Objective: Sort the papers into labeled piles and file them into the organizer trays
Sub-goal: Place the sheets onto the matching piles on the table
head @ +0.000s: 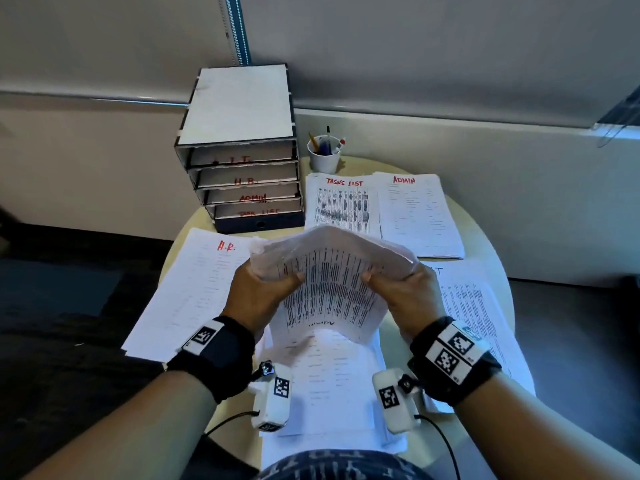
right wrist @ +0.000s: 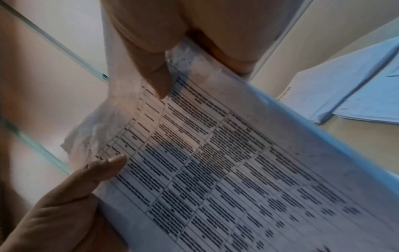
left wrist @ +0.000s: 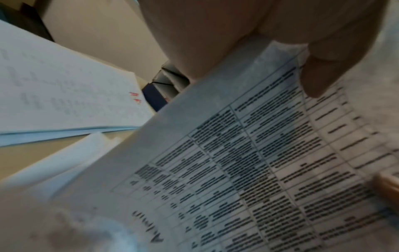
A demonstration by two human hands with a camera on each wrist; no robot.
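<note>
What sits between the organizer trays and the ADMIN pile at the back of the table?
In the head view, the TASKS LIST pile lies between the organizer trays and the ADMIN pile, with the white pen cup just behind it.

A bowed sheaf (head: pixel 329 282) of printed tables, "Admin" handwritten at its near edge, is held above the worktop; labelled piles lie flat: H.R. (head: pixel 194 289) left, Tasks List (head: pixel 341 206) and Admin (head: pixel 419 216) behind; a four-tray organizer (head: pixel 242 174) stands far left.
</note>
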